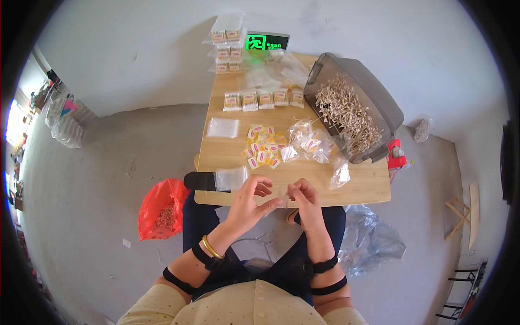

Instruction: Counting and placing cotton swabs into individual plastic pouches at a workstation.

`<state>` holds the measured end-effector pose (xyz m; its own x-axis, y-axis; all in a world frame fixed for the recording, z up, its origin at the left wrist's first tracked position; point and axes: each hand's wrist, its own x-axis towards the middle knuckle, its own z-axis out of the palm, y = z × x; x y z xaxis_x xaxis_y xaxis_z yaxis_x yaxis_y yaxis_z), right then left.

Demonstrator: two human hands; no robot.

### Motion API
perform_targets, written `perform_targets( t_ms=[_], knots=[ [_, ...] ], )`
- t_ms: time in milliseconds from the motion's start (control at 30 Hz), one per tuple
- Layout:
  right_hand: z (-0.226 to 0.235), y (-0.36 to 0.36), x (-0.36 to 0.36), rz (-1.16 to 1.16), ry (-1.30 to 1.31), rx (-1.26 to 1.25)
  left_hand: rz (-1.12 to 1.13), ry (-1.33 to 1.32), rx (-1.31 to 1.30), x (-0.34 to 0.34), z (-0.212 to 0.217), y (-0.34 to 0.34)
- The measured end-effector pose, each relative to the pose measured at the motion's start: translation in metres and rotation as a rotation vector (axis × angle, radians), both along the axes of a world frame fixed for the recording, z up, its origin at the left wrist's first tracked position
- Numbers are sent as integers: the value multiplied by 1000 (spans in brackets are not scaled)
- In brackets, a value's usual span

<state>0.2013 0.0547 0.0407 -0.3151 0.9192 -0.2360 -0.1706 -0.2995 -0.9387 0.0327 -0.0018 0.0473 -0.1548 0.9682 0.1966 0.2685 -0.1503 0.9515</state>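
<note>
Just past the table's front edge, my right hand (305,201) pinches a small clear plastic bag (285,199), thin and hard to make out. My left hand (253,199) is beside it, its fingers curved and apart from the thumb, which points at the bag; whether it touches cannot be told. Near the left hand lies a stack of flat clear bags (232,179) on a black strip (199,181). Small yellow and white cards (262,147) are heaped beyond the hands. Crumpled clear bags (310,142) lie right of the cards.
A grey bin (387,103) holds many thin sticks (349,116). Filled stick packs (249,101) stand in a row, with more stacked (227,37) behind. Another bag stack (222,128) lies left. A green-lit sign (265,41) is at the back; a red bag (161,208) sits on the floor.
</note>
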Motion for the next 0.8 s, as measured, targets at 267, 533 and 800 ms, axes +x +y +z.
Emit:
perform_targets(
  t_ms=[267,533,800],
  knots=[
    [-2,-2,-19,61,-294,369,-31,81,-156,-9,8,-1],
    [-13,1,-27,-104,-41,193,-22,-520,-258,-20,-23,-1],
    [-19,-2,-22,142,-95,49,58,-682,-326,-27,-7,-7]
  ],
)
